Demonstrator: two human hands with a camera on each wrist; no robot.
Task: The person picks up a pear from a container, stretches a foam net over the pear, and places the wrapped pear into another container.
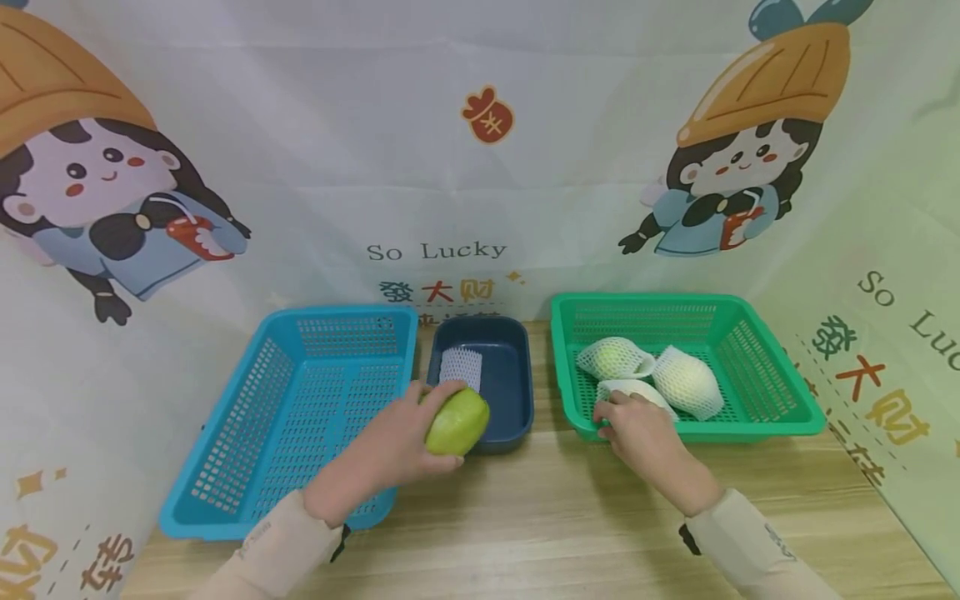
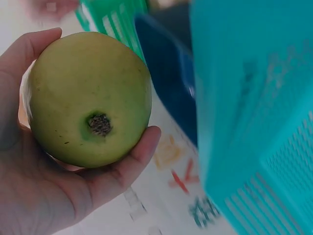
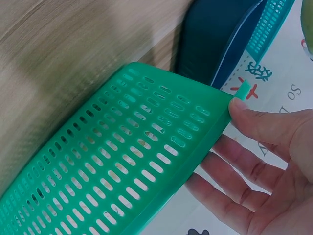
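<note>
My left hand (image 1: 408, 437) holds a green guava (image 1: 457, 422) in front of the small navy tray (image 1: 506, 433). In the left wrist view, thumb and fingers curve round the guava (image 2: 90, 98), its dark rough end facing the camera. A white foam net sleeve (image 1: 461, 367) lies in the tray, partly hidden by that hand. My right hand (image 1: 645, 433) is at the front left rim of the green basket (image 1: 750, 429). In the right wrist view, its thumb rests on the rim and its fingertips pass behind it. Just behind that hand lies a foam-netted fruit (image 1: 636, 389).
Two more foam-netted fruits (image 1: 611, 358) lie farther back in the green basket. A blue basket (image 1: 281, 417) stands left of the tray, under my left forearm. Wood-look tabletop (image 1: 525, 525) lies in front, and a printed cloth (image 1: 442, 192) hangs behind.
</note>
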